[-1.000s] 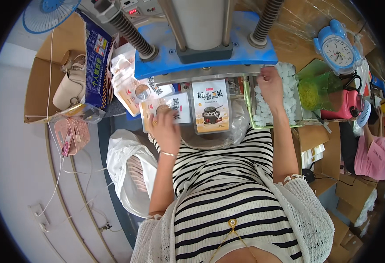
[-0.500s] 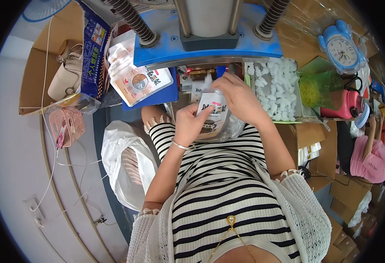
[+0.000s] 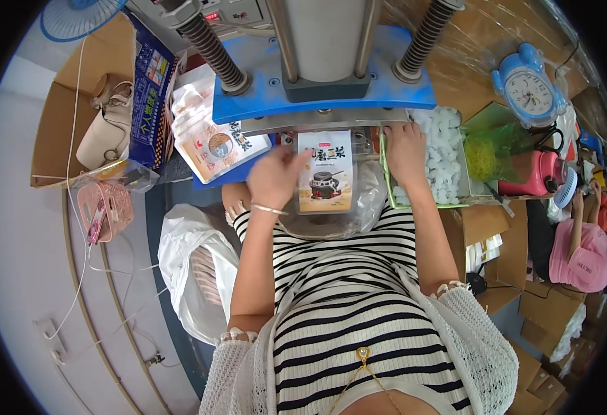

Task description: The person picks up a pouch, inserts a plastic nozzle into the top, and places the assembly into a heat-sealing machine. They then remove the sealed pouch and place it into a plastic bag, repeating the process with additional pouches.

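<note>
A flat white-and-tan printed pouch (image 3: 325,181) with a picture of a dark pot-like mill lies upright below the press, over a clear plastic bag (image 3: 369,200) at my lap. My left hand (image 3: 274,178), smeared by motion, is at the pouch's left edge; its thumb points toward the pouch, and whether it grips anything is unclear. My right hand (image 3: 407,153) reaches over the left side of a green-rimmed box (image 3: 424,206) of small white plastic pieces (image 3: 444,155). Its fingers are stretched out over the box, the tips partly hidden.
Overhead is a press with a blue plate (image 3: 324,104) and spring-wrapped posts. More printed pouches (image 3: 213,142) lie stacked at left on a blue surface. At right are a blue alarm clock (image 3: 530,90) and a red appliance (image 3: 535,173). A white bag (image 3: 196,277) stands lower left; a co-worker (image 3: 580,256) sits far right.
My right hand has left the pouch's top and moved right to the box. My left hand has shifted left, and the pouch now faces up flat, its front uncovered.
</note>
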Tool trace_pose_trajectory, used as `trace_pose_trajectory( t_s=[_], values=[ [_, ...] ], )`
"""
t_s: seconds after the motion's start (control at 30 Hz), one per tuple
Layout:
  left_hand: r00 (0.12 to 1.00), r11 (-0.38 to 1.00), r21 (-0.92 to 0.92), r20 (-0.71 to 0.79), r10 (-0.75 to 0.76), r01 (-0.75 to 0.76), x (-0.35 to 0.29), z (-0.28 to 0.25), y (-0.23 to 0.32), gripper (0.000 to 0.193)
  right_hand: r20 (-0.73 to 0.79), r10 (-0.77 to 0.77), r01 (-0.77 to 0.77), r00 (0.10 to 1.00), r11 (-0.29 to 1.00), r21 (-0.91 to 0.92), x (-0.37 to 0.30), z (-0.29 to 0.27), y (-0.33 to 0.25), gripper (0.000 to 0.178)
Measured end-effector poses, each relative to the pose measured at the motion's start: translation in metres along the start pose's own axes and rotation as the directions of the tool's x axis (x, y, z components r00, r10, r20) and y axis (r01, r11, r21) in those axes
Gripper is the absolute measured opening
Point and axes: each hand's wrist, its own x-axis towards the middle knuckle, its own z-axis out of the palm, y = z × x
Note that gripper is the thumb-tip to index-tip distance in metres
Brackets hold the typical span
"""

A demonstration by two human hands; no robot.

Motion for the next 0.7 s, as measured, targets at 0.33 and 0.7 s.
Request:
trace_pose_trajectory(
  t_s=[0.33,0.7],
  values=[
    [0.844,0.891,0.400,-0.382,0.377,-0.217,-0.045,-0.013,-0.047,0.031,0.132,0.456,-0.380,0.880,0.509,0.772,0.005,-0.029,0.013,0.019],
    [0.984,0.893,-0.447,0.177,0.038,0.045,-0.057,0.016,0.008,0.024,0.290,-0.125,-0.172,0.949,0.567,0.805,-0.009,-0.041,-0.069,0.023]
  ],
)
